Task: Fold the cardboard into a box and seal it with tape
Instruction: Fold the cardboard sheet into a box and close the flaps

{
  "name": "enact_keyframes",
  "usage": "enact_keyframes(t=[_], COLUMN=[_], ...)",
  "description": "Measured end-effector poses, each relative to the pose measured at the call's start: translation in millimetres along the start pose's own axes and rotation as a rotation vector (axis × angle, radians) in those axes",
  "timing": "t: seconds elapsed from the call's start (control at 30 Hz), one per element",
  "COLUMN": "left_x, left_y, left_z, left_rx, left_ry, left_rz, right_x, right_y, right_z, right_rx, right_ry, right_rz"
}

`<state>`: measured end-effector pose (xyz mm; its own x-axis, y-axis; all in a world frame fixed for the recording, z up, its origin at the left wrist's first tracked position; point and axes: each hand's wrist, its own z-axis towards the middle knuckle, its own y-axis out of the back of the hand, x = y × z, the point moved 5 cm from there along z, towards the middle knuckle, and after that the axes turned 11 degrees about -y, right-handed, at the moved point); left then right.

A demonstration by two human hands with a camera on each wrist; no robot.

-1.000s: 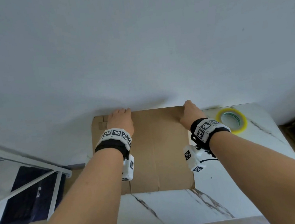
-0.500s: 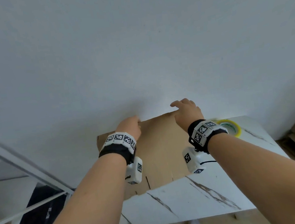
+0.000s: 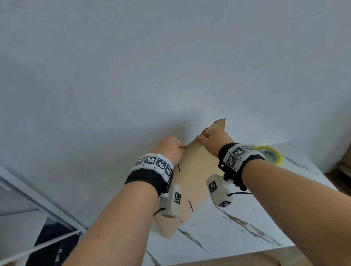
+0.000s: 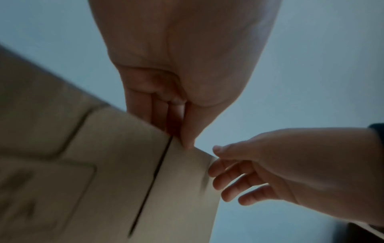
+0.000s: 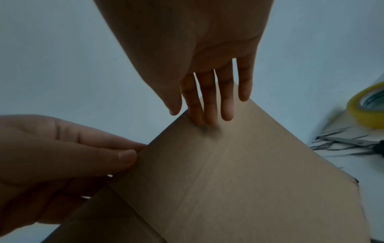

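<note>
Your tabletop (image 3: 236, 235) now carries only the low corner of the cardboard (image 3: 196, 174): a second ago the sheet lay flat, and now you have it tilted up on edge against the wall, so opening it into a box can begin. Your left hand (image 3: 169, 150) pinches the top edge. Your right hand (image 3: 213, 138) presses straight fingers (image 5: 207, 105) on the face, thumb behind. There's open room right, short of the tape roll (image 3: 270, 155) and scissors (image 5: 353, 143).
</note>
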<state>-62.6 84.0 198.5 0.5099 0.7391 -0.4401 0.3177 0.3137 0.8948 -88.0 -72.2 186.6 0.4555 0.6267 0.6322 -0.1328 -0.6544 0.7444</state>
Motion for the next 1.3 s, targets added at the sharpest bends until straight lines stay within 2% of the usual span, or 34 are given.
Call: enact_keyframes(t=[0.13,0.27,0.37,0.6,0.7,0.83,1.0,1.13,1.23,1.3], left_x=[-13.2,-17.0,-18.1,-11.4,-10.9,-10.6,-13.9,-17.1,-27.1,-32.0], left_y=[7.8,4.7,0.6,-7.5,-9.3,-13.2,-10.8,-4.5,2.7,6.7], left_z=[-5.9,-11.1,-13.4,-16.9,-17.5,-19.9,-23.3,-27.3,-22.8,-19.7], left_rx=[0.105,0.195,0.218,0.28,0.299,0.343,0.346,0.305,0.243,0.178], left_ry=[0.004,0.061,0.087,0.16,0.182,0.236,0.261,0.27,0.214,0.203], left_rz=[-0.045,-0.218,-0.277,-0.317,-0.316,-0.26,-0.214,-0.245,-0.208,-0.154], right_x=[-4.7,-10.3,-13.1,-20.8,-25.4,-36.6,-33.9,-38.6,-35.1,-32.6], right_y=[1.9,1.3,1.1,10.0,6.7,3.2,8.9,14.8,23.2,28.0], right_z=[1.1,-1.6,-2.8,-1.8,3.2,16.9,4.4,-1.2,-14.1,-21.0], right_rx=[0.085,0.126,0.14,0.142,0.178,0.133,0.147,0.095,0.094,0.042], right_ry=[-0.031,-0.042,-0.101,-0.223,-0.221,-0.194,-0.162,-0.152,-0.137,-0.113], right_rz=[-0.019,0.018,0.053,0.084,0.026,0.0,-0.011,0.018,-0.047,-0.097])
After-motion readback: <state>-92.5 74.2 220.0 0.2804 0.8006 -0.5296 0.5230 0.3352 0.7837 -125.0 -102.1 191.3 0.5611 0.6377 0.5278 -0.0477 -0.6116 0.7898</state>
